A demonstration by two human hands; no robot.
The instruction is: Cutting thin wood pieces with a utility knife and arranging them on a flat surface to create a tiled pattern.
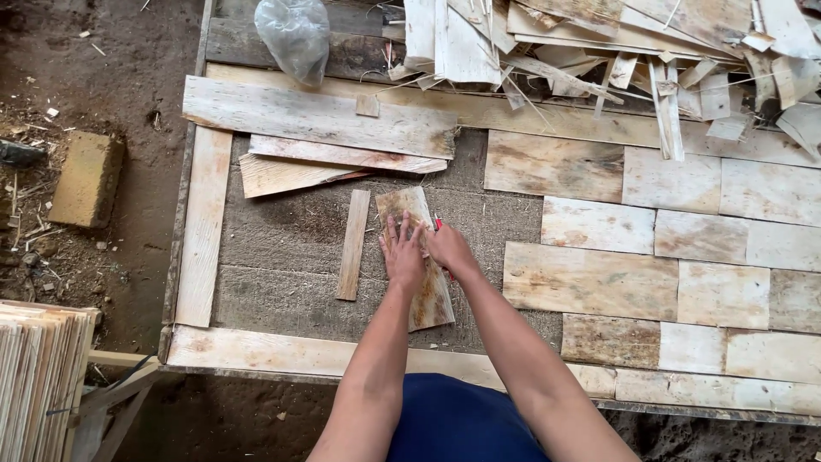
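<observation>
Your work surface is a low wooden frame [201,239] over a grey mat [282,257], lit by even daylight. Right of your hands, pale veneer sheets [667,248] lie edge to edge in rows. Beyond your hands, a loose scrap pile [616,51] and a clear plastic bag [295,34]. Left of the frame, bare dirt floor [103,77] with a tan brick [85,178]. Near-left of you, a stack of thin boards [38,376] stands on edge.

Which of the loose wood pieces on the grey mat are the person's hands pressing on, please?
The stained piece under the left hand and right hand. The narrow strip to its left lies untouched.
</observation>
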